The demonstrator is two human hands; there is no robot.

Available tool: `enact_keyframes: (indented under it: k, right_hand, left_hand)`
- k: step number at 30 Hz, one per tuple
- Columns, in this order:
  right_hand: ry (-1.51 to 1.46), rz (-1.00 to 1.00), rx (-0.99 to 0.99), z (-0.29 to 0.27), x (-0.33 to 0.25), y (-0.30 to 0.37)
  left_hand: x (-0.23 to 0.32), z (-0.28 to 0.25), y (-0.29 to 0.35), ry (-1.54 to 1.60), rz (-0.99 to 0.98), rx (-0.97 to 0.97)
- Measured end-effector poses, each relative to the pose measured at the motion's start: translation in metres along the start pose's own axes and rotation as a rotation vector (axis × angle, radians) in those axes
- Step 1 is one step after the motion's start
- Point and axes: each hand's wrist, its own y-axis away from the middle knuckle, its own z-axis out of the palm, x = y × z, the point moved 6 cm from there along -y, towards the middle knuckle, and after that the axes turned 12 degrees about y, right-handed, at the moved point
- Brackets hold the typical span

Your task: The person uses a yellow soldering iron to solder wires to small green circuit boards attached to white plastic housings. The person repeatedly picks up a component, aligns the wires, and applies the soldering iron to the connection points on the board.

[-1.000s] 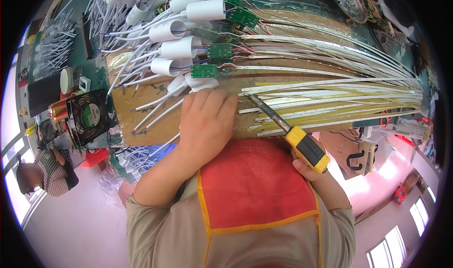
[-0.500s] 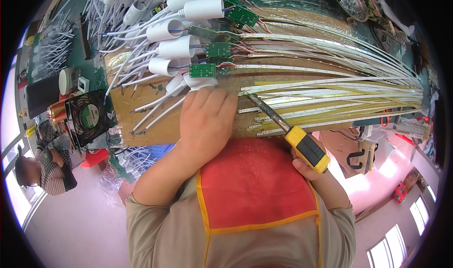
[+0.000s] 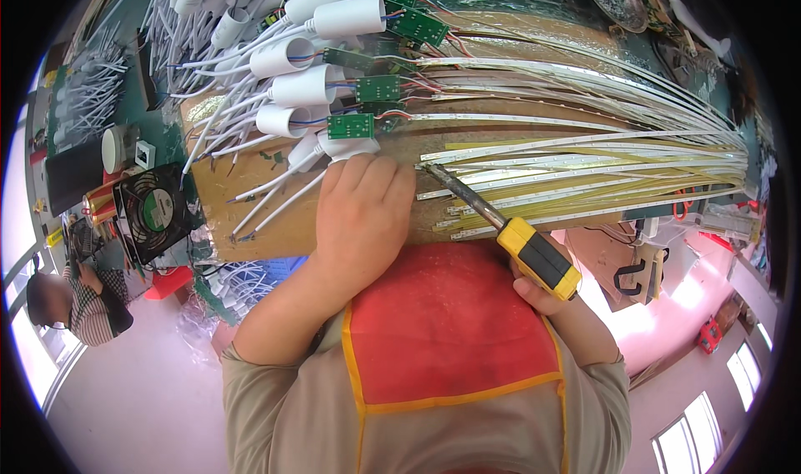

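Soldering iron (image 3: 501,228) with the yellow and black handle sits in the right hand (image 3: 538,294), fingers curled shut around the grip, though the handle hides most of them so I'm only guessing at how tight. Its tip points up and left, touching down at the near end of the white LED strips (image 3: 584,165), just beside the left hand (image 3: 363,215).

That left hand lies palm down on the wooden board (image 3: 267,224), fingers together and bent, pressing on a white plastic housing (image 3: 350,147) with a small green circuit board (image 3: 350,126) right above the fingertips. Can't tell if anything is actually pinched under there.

As for progress, several more housings (image 3: 304,86) farther up the board already have green boards and coloured wires hooked to strips, so those look done to me. The strips nearest the person end loose with nothing attached, so I'd say plenty remains.

Further out: a black cooling fan (image 3: 154,211) left of the board, a pile of white cables (image 3: 92,98) beyond it, and another person (image 3: 71,307) sitting at far left.
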Motion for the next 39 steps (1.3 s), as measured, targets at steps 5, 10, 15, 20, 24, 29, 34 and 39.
enact_keyframes:
  k: [5, 10, 15, 20, 24, 29, 34, 39]
  right_hand:
    - [0.001, -0.001, 0.021, 0.001, 0.002, 0.003]
    - [-0.016, 0.017, -0.048, -0.001, 0.004, 0.004]
    - [-0.007, -0.003, -0.113, -0.002, 0.005, 0.005]
    - [-0.066, 0.091, -0.091, -0.003, 0.005, 0.008]
    - [-0.080, 0.078, -0.097, -0.003, 0.006, 0.008]
    - [-0.137, 0.162, -0.072, -0.002, 0.005, 0.009]
    - [-0.113, 0.151, -0.051, -0.002, 0.006, 0.013]
    - [-0.076, 0.118, -0.086, -0.003, 0.005, 0.009]
  left_hand:
    - [0.000, 0.000, 0.000, 0.001, 0.008, 0.009]
    - [0.000, 0.000, 0.000, -0.005, 0.004, 0.003]
    - [0.001, -0.001, 0.000, 0.001, 0.002, 0.003]
    - [0.000, 0.000, 0.000, 0.019, 0.002, 0.004]
    - [0.000, 0.000, 0.000, 0.018, -0.003, 0.001]
    - [0.000, -0.001, 0.002, 0.015, -0.008, 0.003]
    - [0.001, 0.000, 0.000, 0.010, 0.003, 0.003]
    - [0.001, 0.000, 0.001, 0.010, -0.010, 0.000]
